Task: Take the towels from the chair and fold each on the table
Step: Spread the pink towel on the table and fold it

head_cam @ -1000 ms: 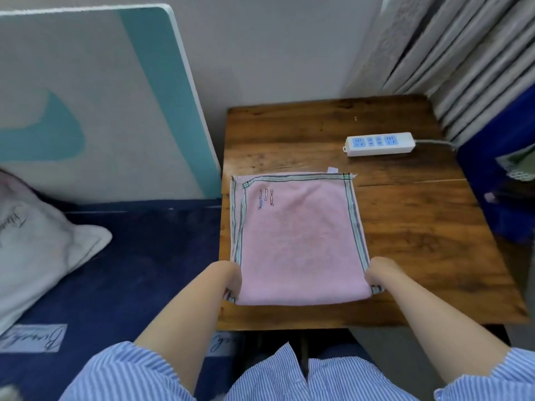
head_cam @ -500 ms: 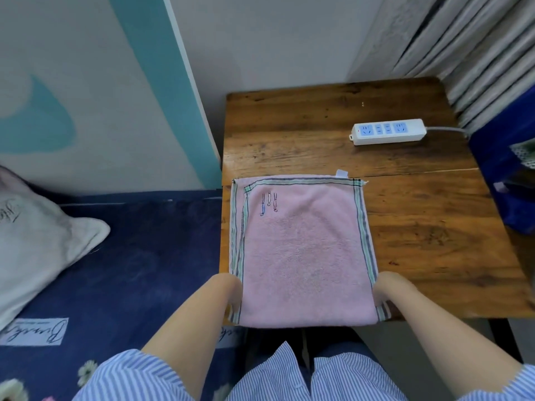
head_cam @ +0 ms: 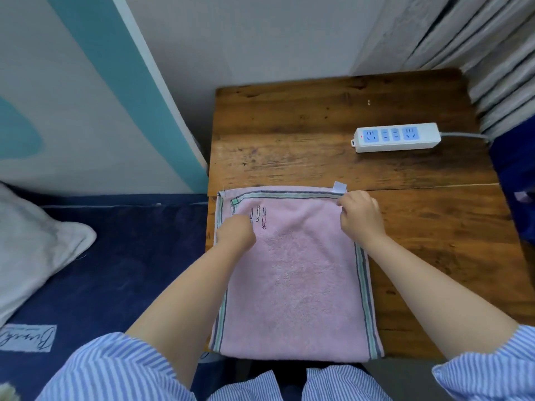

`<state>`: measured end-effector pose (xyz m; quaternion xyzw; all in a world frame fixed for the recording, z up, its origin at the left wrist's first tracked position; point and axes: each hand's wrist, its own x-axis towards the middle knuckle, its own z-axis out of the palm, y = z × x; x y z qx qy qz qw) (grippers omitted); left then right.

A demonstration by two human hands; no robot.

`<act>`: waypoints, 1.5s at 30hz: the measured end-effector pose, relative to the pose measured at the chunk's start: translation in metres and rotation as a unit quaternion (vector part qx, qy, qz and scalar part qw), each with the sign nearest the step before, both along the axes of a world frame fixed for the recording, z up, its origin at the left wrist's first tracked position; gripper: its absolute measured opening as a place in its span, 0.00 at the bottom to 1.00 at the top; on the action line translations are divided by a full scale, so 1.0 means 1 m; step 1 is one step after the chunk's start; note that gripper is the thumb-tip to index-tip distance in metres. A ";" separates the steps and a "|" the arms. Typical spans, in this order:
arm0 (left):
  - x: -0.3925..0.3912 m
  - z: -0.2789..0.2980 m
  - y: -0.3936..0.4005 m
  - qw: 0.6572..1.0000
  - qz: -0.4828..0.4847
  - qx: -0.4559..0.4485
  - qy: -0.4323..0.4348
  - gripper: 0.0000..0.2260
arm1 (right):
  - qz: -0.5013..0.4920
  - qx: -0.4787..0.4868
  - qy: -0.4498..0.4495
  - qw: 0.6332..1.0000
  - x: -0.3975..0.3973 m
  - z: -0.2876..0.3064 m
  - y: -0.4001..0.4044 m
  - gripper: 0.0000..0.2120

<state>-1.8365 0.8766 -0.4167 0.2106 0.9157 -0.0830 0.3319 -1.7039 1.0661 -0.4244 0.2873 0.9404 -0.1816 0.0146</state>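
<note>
A pink towel (head_cam: 295, 285) with striped borders lies folded flat on the near left part of the wooden table (head_cam: 304, 125). Its near edge hangs slightly over the table's front. My right hand (head_cam: 360, 217) pinches the towel's far right corner beside a white tag (head_cam: 340, 187). Fingers curled, my left hand (head_cam: 236, 234) grips the top layer near the far left corner, next to small embroidered marks. The blue chair (head_cam: 514, 175) shows only at the right edge, with a bit of cloth (head_cam: 522, 195) on it.
A white power strip (head_cam: 396, 137) with its cable lies on the table's far right. Grey curtains (head_cam: 477, 39) hang behind it. A white and teal board (head_cam: 86, 96) leans left of the table, above a dark blue bed with a white pillow (head_cam: 34, 256).
Both hands have left the towel's near corners and moved forward to its far edge, where they now hold the far corners. The towel itself stays flat in place.
</note>
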 end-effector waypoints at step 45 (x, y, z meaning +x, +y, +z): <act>-0.111 -0.026 -0.006 0.997 -0.050 0.058 0.010 0.09 | 0.050 -0.085 -0.176 0.979 -0.070 -0.029 0.071 0.11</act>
